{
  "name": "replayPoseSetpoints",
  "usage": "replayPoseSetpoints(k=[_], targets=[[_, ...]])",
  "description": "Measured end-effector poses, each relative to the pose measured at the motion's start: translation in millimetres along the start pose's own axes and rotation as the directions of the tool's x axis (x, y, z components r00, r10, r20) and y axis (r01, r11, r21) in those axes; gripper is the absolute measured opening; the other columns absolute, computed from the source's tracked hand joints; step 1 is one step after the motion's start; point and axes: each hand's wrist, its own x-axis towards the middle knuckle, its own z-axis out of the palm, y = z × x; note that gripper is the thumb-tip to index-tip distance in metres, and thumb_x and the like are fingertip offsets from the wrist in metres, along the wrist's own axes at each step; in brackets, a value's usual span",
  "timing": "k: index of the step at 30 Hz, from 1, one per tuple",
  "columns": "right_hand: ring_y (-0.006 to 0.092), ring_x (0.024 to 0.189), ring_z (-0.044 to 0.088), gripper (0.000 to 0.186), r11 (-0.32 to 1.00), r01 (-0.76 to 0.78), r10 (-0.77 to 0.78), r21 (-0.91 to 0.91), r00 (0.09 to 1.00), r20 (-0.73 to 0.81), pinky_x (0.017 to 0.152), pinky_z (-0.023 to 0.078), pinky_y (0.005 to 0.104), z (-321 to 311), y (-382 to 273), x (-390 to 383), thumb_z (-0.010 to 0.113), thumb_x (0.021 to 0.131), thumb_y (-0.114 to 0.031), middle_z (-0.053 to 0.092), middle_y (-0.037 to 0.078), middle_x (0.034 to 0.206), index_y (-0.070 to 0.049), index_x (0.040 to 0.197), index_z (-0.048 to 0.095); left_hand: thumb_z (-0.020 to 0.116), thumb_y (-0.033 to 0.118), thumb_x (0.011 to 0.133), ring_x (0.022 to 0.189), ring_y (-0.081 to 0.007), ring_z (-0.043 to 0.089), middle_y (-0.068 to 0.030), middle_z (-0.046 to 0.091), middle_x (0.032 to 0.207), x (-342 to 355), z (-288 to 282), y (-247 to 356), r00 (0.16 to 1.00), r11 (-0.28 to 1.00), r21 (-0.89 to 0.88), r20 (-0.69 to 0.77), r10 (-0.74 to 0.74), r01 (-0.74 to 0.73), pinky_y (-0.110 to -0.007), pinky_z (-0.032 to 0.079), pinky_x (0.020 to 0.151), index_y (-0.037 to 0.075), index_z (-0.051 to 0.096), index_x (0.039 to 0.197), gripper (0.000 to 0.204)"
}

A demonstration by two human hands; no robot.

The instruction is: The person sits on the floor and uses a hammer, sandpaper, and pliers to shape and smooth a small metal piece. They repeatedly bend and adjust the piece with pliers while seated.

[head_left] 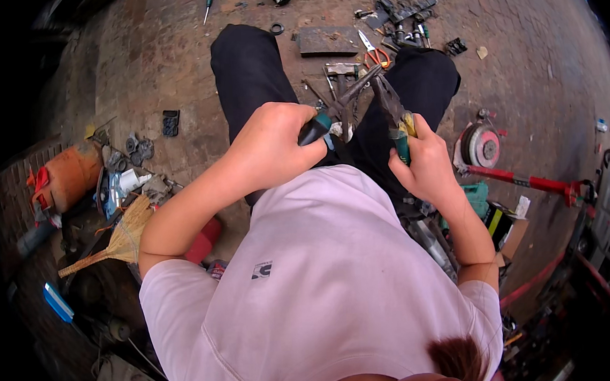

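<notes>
My left hand [274, 140] is closed round the black-and-green handle of a dark metal tool [345, 98] that looks like pliers. Its long metal end slants up and to the right, over the gap between my knees. In my right hand [425, 161] is a pair of pliers [389, 101] with green and yellow grips, its jaws pointing up. The metal ends of the two tools meet or overlap; whether something small is caught between them I cannot make out. Beyond them a hammer [344, 69] lies on the brick floor, near scissors [373, 50] with orange handles.
A dark metal block [327, 42] lies ahead, with black parts [406, 13] to its right. Off to the right are a round metal drum [482, 146] and a red bar [528, 180]. An orange gas cylinder [73, 175] and a straw broom [123, 236] are at left.
</notes>
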Motion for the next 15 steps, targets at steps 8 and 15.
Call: replayPoseSetpoints(k=[8, 15], targets=[[0.0262, 0.084, 0.058, 0.024, 0.425, -0.075, -0.213, 0.902, 0.96, 0.18, 0.067, 0.043, 0.0357, -2, 16, 4, 0.064, 0.076, -0.016, 0.056, 0.011, 0.071, -0.002, 0.061, 0.05, 0.064, 0.012, 0.07, 0.062, -0.0392, 0.058, -0.0228, 0.056, 0.066, -2, 1, -12, 0.997, 0.993, -0.093, -0.03, 0.068, -0.071, -0.042, 0.046, 0.058, -0.005, 0.061, 0.074, 0.018], [0.01, 0.051, 0.042, 0.043, -0.4, -0.44, -0.417, 0.804, 0.869, 0.268, 0.043, 0.028, 0.0215, 7, 29, -9, 0.062, 0.079, -0.029, 0.051, 0.025, 0.095, -0.004, 0.049, 0.044, 0.062, 0.004, 0.073, 0.058, -0.0149, 0.055, -0.0121, 0.061, 0.069, 3, 6, -23, 0.986, 0.982, -0.087, -0.025, 0.164, -0.166, -0.029, 0.044, 0.055, -0.006, 0.066, 0.083, 0.015]])
